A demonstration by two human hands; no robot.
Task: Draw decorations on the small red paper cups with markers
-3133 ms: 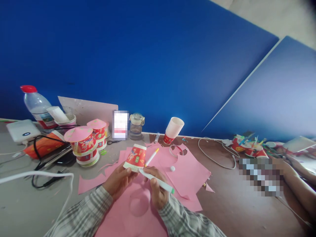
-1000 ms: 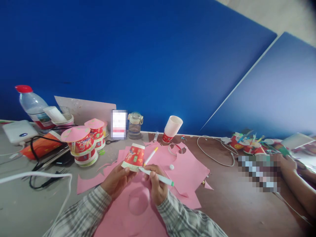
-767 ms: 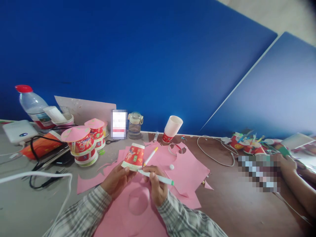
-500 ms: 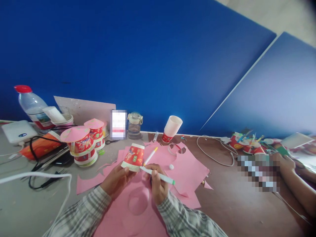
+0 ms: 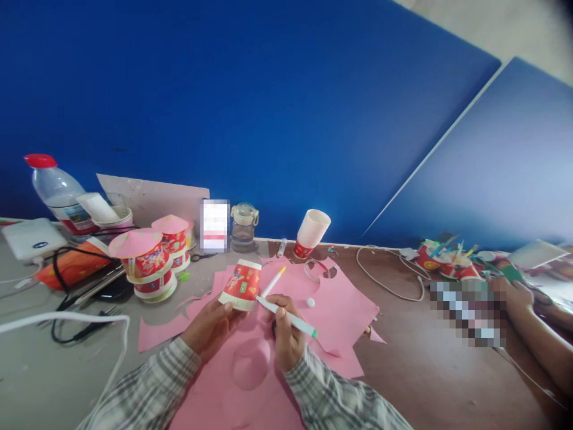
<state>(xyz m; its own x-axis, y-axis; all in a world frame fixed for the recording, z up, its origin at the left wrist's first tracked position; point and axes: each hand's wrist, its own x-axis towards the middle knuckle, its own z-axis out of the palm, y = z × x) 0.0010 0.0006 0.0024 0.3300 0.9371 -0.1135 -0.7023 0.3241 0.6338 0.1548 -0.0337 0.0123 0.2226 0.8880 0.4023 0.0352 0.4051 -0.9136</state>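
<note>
A red printed paper cup (image 5: 243,283) with pale bands at both ends is held in my left hand (image 5: 215,322), its fingers around the lower end. My right hand (image 5: 286,334) grips a white marker pen (image 5: 293,321) with a green end, its tip close to the cup's lower right edge; whether it touches, I cannot tell. A second white pen with a yellow end (image 5: 276,279) sticks up beside the right fingers; whether it is held too is unclear. Pink paper sheets (image 5: 344,304) lie beneath both hands. On them rests a small white cap-like piece (image 5: 310,303).
Stacked paper cups (image 5: 313,232) lean behind the sheets, near a lidded glass jar (image 5: 244,227). Cup models with pink cone roofs (image 5: 145,263) stand left, among cables and a large bottle (image 5: 62,191). At right, another person's hand (image 5: 514,298) is near a white cable (image 5: 394,292).
My right hand and the marker have shifted very slightly, the tip moving a little up along the cup's edge. The cup is almost where it was.
</note>
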